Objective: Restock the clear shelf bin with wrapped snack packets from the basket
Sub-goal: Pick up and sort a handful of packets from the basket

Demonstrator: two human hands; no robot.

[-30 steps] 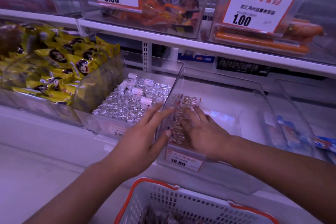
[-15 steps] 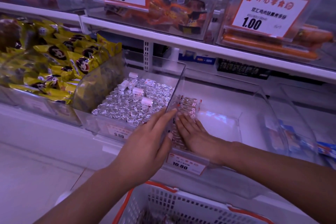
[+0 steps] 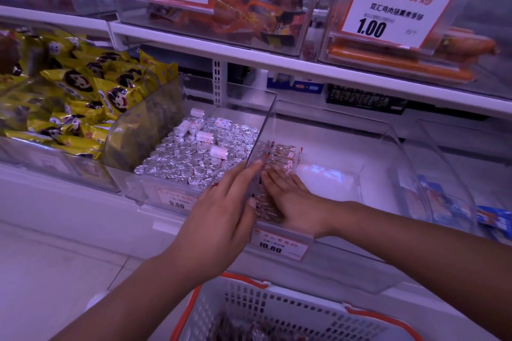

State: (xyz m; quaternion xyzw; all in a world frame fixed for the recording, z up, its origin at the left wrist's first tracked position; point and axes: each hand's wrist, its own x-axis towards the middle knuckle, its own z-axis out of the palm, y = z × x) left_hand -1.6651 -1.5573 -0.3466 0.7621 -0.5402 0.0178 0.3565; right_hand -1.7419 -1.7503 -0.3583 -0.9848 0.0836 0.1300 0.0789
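right hand point(image 3: 293, 202) slid forward; fingers point(image 3: 273, 178) flat on packets point(image 3: 282, 159).

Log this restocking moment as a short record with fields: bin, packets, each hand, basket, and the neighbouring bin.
bin: clear shelf bin, price tag 10.80 on its front
packets: wrapped snack packets in a row against the bin's left wall; the rest of the floor is bare
left hand: left hand flat on the outside of that wall, fingers straight
right hand: right hand inside the bin, fingers straight, pressing the packets
basket: white basket, orange rim, below the shelf
neighbouring bin: silver foil sweets
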